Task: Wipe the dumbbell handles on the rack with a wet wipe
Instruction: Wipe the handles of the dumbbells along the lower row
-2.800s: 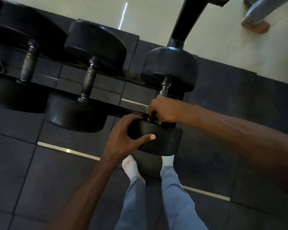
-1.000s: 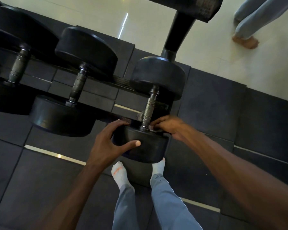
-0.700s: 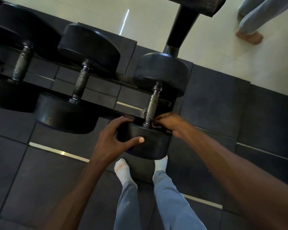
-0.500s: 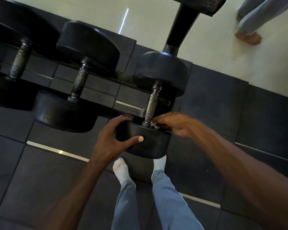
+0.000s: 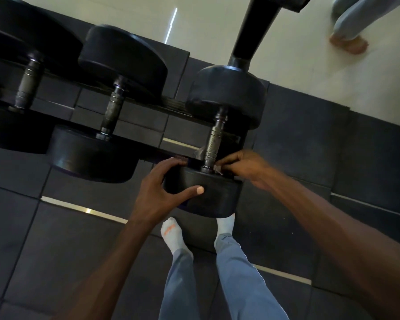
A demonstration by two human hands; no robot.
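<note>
Head view looks down on a rack holding a row of black dumbbells. The nearest dumbbell lies at the rack's right end, one weight toward the person and one away. Its handle is ridged metal, bare for most of its length. The left hand grips the near weight, fingers curled over its top edge and thumb pressed on its front face. The right hand pinches a small pale wet wipe against the bottom of the handle, where it meets the near weight.

This dumbbell looks heavy and rigid, so it should stay put on the rack; steadying it by the weight, as the left hand does, seems enough. The wipe is thin, soft and limp, and will likely bunch or snag on the ridged metal unless wrapped around the handle and held firmly.

No brand, label or writing can be read anywhere.
</note>
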